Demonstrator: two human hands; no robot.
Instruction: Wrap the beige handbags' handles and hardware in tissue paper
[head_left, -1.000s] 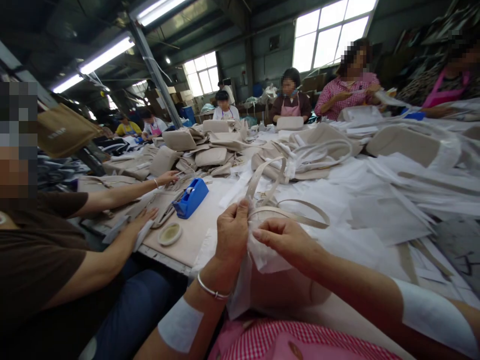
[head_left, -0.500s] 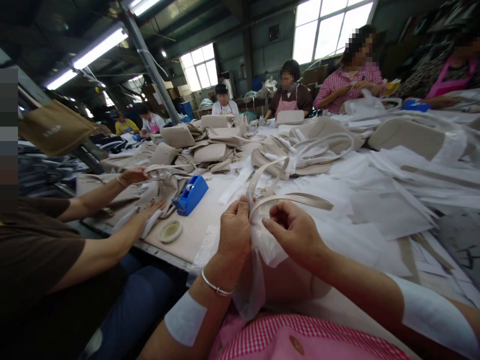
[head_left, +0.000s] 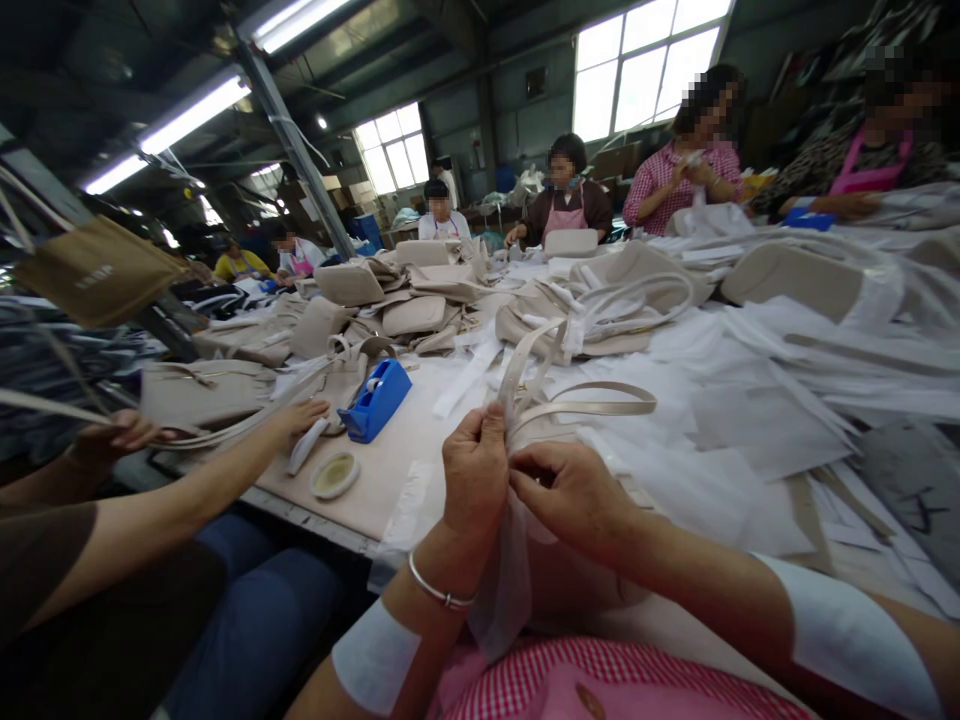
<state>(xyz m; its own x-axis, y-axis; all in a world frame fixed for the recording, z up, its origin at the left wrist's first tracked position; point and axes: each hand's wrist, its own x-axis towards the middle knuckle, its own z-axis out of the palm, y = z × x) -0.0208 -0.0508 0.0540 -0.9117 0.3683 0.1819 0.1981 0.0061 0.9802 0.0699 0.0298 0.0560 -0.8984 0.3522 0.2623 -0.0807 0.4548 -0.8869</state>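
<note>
The beige bag [head_left: 574, 570] sits at the near edge of the worktop [head_left: 394, 430], close to the pink apron [head_left: 547, 685]. One strap [head_left: 515, 375] rises away from the person, leaning right; the other strap [head_left: 619, 402] loops out rightward. The arms hide too much of the body to tell its long axis. The left hand [head_left: 474, 465] is clamped on translucent wrapping [head_left: 506, 590] at the strap bases; the right hand [head_left: 574, 495] has curled fingers beside it, their grip unclear.

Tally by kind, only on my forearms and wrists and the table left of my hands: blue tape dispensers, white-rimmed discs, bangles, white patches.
Blue tape dispenser: 1
White-rimmed disc: 1
Bangle: 1
White patches: 2
Total: 5
</note>
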